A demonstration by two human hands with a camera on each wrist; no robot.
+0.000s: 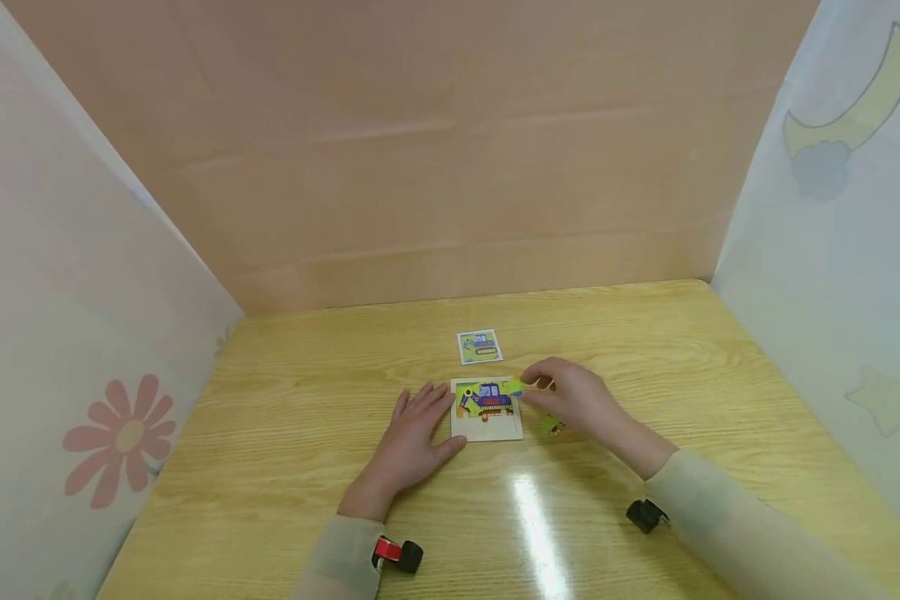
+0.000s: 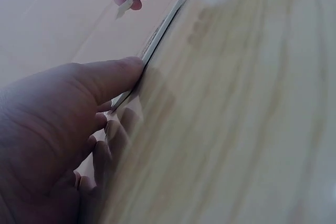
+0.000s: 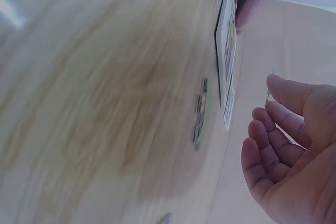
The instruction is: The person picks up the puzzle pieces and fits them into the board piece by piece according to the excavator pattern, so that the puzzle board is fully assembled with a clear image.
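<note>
A small jigsaw tray [image 1: 487,430] lies flat on the table, partly filled with pieces that show a blue digger [image 1: 489,398]; its lower strip is bare. My left hand [image 1: 408,446] rests at the tray's left side, fingers extended along it and the thumb [image 2: 118,74] touching the near edge. Above the tray's upper right corner, my right hand [image 1: 573,398] pinches a green and blue puzzle piece [image 1: 515,386] between thumb and fingertips. In the right wrist view that piece [image 3: 269,97] appears edge-on, raised off the table.
Loose puzzle pieces [image 1: 552,425] lie right of the tray, partly under my right hand. A further piece [image 3: 165,219] shows at the bottom of the right wrist view. Behind the tray lies a picture card [image 1: 480,347] of the digger. Fabric walls stand around the wooden table [image 1: 307,383].
</note>
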